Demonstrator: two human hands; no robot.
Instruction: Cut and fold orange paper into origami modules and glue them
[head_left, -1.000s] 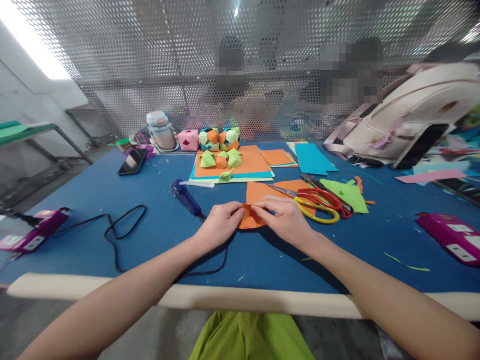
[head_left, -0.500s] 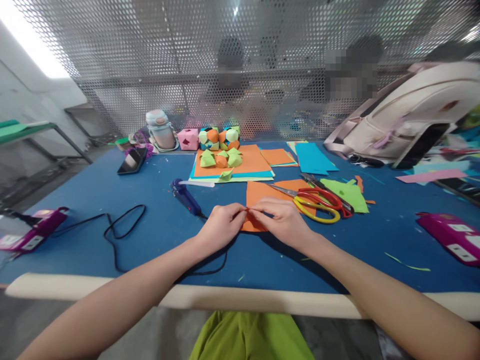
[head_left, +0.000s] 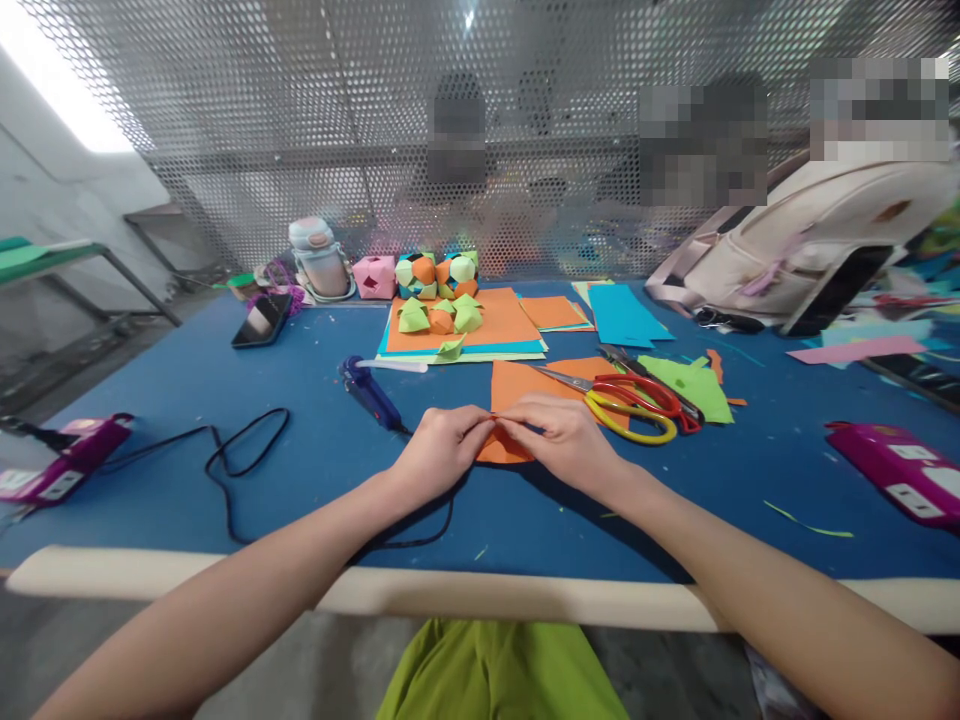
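Close to the table's front edge, my left hand and my right hand meet and pinch a piece of orange paper between thumbs and fingers. The paper bulges in a curve below my fingertips; its upper part is hidden by my hands. Just behind it lies an orange sheet, partly covered by scissors with red and yellow handles and a dark-handled tool. To the left of my left hand rests a blue glue gun.
Stacked colored sheets carry folded green and orange paper pieces. Behind them stand paper balls, a pink paper cube and a bottle. A black cord loops at left. Purple power strips and a backpack occupy the right.
The orange paper between my hands has bent further, its lower edge now more curved. Both hands stay in nearly the same place, still pinching it.
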